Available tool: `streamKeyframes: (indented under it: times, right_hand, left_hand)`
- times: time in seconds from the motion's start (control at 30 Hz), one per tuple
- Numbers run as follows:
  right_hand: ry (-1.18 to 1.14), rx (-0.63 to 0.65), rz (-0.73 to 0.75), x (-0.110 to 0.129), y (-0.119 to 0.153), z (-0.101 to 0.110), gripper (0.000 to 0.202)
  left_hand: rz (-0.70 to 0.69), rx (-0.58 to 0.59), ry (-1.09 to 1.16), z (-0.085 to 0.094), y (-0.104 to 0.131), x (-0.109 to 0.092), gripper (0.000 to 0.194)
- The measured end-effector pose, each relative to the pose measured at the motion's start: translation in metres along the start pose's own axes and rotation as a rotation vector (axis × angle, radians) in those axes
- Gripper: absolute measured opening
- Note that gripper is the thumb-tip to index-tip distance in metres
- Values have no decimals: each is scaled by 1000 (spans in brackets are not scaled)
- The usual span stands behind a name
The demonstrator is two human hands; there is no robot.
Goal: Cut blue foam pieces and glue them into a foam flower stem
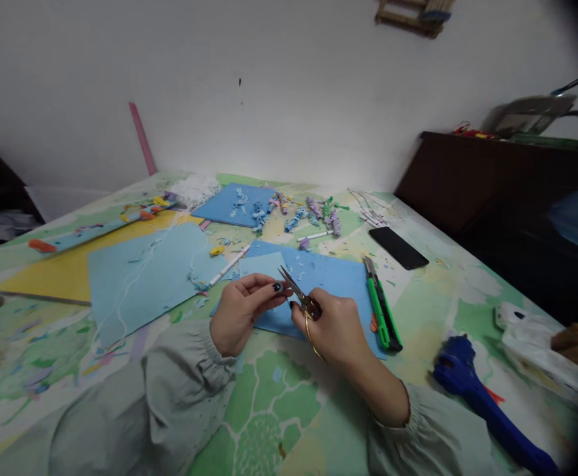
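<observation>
My right hand (336, 325) grips a small pair of scissors (295, 285) with gold-coloured handles; the blades point up and left. Close to the blades, my left hand (239, 311) is closed in a pinch, and whatever lies between its fingertips is too small to make out. Both hands are over a blue foam sheet (336, 272) scattered with tiny scraps. A paler blue piece (263, 264) lies on that sheet just behind my left fingers. Right of my right hand rests a green utility knife (383, 307) with its blade showing.
A blue glue gun (477, 390) and a black phone (398, 247) lie at the right. Light blue (145, 277) and yellow sheets (45, 274) spread leftward. Behind are small blue and purple rolled pieces (296, 218), a white pen (229, 264) and white string (194, 192).
</observation>
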State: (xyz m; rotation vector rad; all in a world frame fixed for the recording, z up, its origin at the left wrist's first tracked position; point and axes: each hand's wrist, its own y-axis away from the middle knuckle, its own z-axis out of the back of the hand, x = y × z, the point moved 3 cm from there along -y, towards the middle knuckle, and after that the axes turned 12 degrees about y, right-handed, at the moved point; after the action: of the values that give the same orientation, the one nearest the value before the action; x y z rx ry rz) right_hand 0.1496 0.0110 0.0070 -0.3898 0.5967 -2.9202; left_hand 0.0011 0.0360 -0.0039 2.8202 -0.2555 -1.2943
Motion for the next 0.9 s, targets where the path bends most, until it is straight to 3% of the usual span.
streamKeyframes:
  times: [0.37,0.9]
  right_hand:
    - [71,80,33,3,-1,-3,18]
    - [49,77,34,1,0,-4,19]
  left_hand:
    - [30,27,-33,-3,2,1,15]
    - [62,4,-16,-4,2,1,16]
